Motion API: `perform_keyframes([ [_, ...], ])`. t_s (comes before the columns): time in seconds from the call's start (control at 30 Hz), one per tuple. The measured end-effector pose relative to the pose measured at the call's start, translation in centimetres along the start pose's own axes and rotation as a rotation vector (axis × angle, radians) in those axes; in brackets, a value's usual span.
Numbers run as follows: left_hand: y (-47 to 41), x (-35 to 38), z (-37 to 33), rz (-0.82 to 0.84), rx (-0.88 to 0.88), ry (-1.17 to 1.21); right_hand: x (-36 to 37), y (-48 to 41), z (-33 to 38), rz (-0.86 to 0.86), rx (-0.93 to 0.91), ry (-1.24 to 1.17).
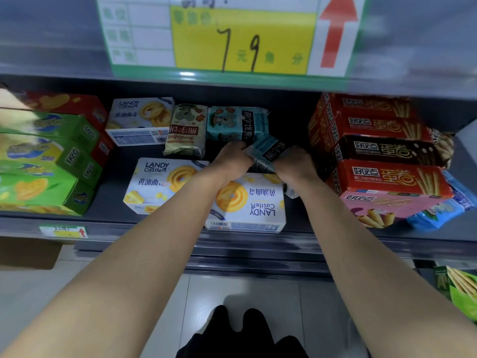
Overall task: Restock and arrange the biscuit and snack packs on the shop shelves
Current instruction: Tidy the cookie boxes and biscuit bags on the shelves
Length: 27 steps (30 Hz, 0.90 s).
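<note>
Blue bear-biscuit pack (271, 151) gripped by left hand (232, 161) and right hand (294, 165); three white boxes (245, 205).

A large green-bordered price card (232, 37) hangs at the top, its yellow panel handwritten 7 and 9, with a red arrow pointing up. A small price label (64, 231) with a red arrow sits lower left. Just below it, a brown cardboard box (28, 253) adjoins the pale tiled floor (245, 288).

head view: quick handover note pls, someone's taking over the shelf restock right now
Left hand and right hand both grip a teal bear biscuit pack mid-shelf, just past the front Landy boxes. Done: a second teal pack and a beige pack sit at the back. Left: set the held pack down beside them; the Landy boxes face opposite ways, probably need straightening.
</note>
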<state>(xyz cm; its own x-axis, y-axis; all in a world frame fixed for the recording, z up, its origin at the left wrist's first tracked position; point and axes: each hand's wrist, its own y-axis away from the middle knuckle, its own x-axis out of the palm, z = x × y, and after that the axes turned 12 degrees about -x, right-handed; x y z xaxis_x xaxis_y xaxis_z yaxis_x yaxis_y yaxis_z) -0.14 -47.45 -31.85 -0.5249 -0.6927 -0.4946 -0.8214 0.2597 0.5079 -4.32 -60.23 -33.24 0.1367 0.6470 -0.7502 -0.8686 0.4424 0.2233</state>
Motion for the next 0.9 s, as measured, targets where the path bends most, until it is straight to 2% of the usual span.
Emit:
perform_keyframes([
  [0.1, -0.2, -0.2, 0.5, -0.019, 0.0, 0.001, 0.1, -0.1, -0.1, 0.013, -0.034, 0.075],
  [0.43, 0.6, -1.8, 1.8, -0.014, 0.046, 0.016, 1.2, 0.0, 0.5, 0.015, 0.005, 0.019],
  [0.63, 0.7, -2.9, 2.4, 0.014, 0.044, -0.093, 0.9, 1.0, 1.4, 0.005, 0.007, 0.106],
  [0.73, 0.8, -3.1, 2.0, 0.028, 0.01, -0.23, 0.0, 1.8, 1.6, 0.001, -0.004, 0.032],
  [0.83, 0.8, -2.8, 1.2, 0.068, 0.013, -0.352, 0.0, 2.2, 1.0, -0.015, 0.028, -0.21],
  [0.9, 1.0, -2.3, 0.8, 0.102, 0.023, -0.403, -0.1, 2.5, 1.0, -0.013, 0.039, -0.276],
])
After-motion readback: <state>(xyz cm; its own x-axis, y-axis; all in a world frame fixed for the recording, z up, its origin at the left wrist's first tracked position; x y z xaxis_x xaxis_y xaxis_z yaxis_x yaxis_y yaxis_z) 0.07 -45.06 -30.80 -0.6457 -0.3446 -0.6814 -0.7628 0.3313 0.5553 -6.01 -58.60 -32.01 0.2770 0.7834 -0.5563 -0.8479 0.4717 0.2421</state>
